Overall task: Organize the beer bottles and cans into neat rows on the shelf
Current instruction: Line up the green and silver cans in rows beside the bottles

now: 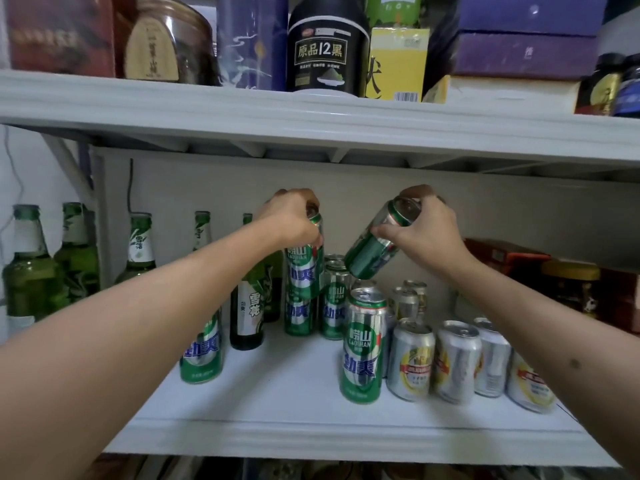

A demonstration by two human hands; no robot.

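- We face a white shelf (294, 393) stocked with green cans, silver cans (412, 362) and green bottles (34, 271).
- Our left hand (294, 220) grips an upright green can (303, 268) by its top, above another can.
- Our right hand (422, 230) clasps a tilted green can (372, 251) in mid-air.

White shelving unit, pale interior

Upper shelf (311, 112), white moulded edge, sits above a pale back panel (346, 202); white wall (20, 168) with a hanging cable (10, 174) left of the panel; light dim, even.
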